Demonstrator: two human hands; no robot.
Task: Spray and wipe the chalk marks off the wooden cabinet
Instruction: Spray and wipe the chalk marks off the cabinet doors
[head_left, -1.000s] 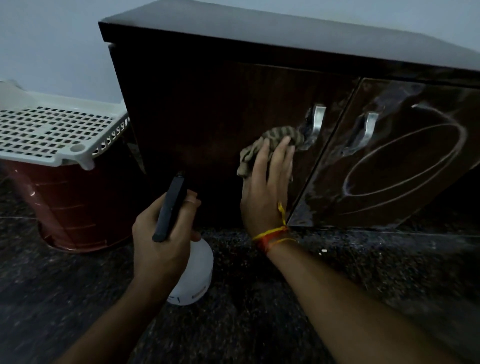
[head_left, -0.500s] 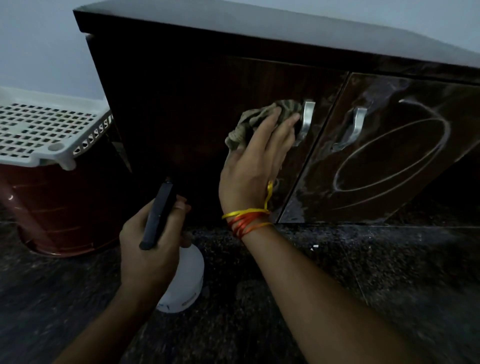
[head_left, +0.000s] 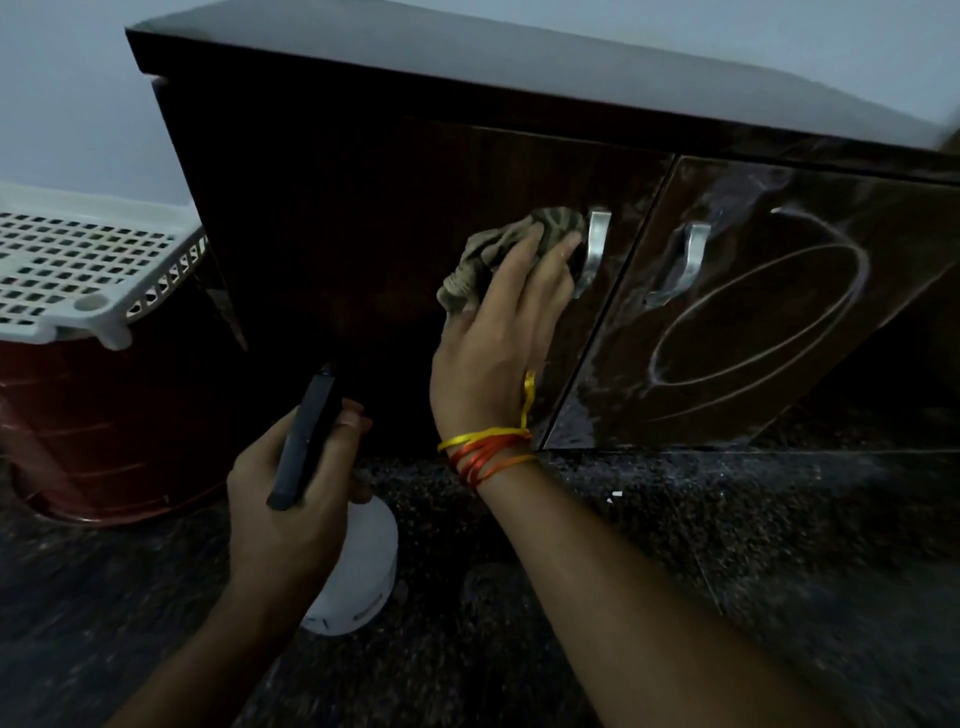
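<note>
**Right hand on cloth at left door, left hand on sprayer**

Right hand: palm and straight fingers press a crumpled grey-brown cloth flat against the left door of the dark wooden cabinet. Fingers point to about 1 o'clock, toward the left door's metal handle; fingertips sit just beside it. The cloth's long axis runs roughly 7 to 1 o'clock, bunched end low at the 7 end. Orange and yellow threads are tied round that wrist.

Left hand: fingers curled round the neck of a spray bottle, gripping it. Black spray head is on top, long axis 7 to 1 o'clock, nozzle end up at 1 o'clock toward the cabinet's lower left. White body hangs below the hand, at 5 o'clock from it; whether it touches the floor, I cannot tell.

Right door: chalk rings, large oval, long axis 8 to 2 o'clock, plus hazy white smears along the door's left and top edges. Its own handle sits at 9 o'clock from the rings.

At 9 o'clock from the cabinet: red tub with a white perforated lid. Floor is dark speckled stone.
</note>
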